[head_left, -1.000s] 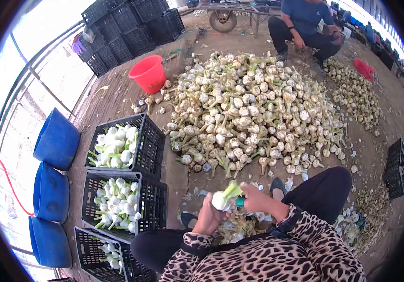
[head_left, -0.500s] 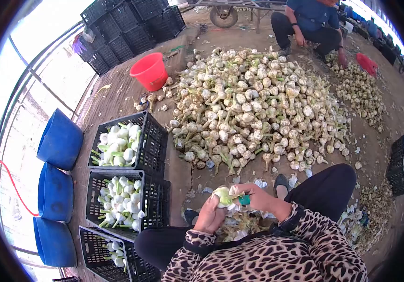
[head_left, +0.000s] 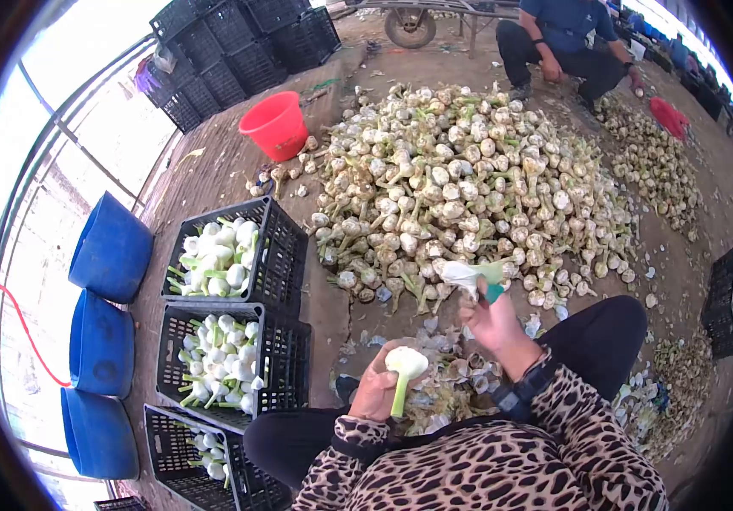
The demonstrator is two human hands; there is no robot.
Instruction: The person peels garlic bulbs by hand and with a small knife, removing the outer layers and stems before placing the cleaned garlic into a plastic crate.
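the left hand [head_left: 373,390] is curling half-closed around a white garlic bulb [head_left: 408,363] at the near middle, its stem pointing nearer. the right hand [head_left: 494,326], a little right and farther, is pinching peeled skin [head_left: 467,273] with nearly closed fingers. the garlic pile [head_left: 460,183] is lying far. for clean peeling, the left should be holding gently, the right pulling whole layers.

Three blue plastic tubs [head_left: 102,342] line the left of the frame, near a thin red hose [head_left: 24,330]. Black plastic crates [head_left: 243,51] are stacked at upper left, above a red plastic bucket [head_left: 276,128]. A wheeled metal cart [head_left: 411,24] stands at top centre; a crouching person in dark clothes [head_left: 566,43] is at upper right.
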